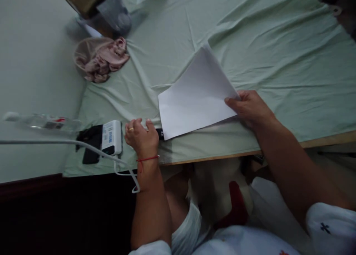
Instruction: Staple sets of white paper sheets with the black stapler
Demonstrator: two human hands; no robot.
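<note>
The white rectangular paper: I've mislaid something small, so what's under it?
Pale green cloth lies under the paper. A small black object shows at its lower-left corner, beside the left hand; the paper hides whether it extends beneath, and anything else there.

Surroundings of the grip. Beneath and around it: wrinkled pale-green cloth point(292, 58). Beyond it and to the left: crumpled pink fabric point(108, 58), with a translucent grey item point(116, 16) and a brown box point(83, 1) farther off. Well to its left: a white device point(112, 134) bearing a printed label, against a dark flat object point(91, 155); farther left, a clear plastic bottle point(39, 121) and a white cable point(55, 141).
</note>
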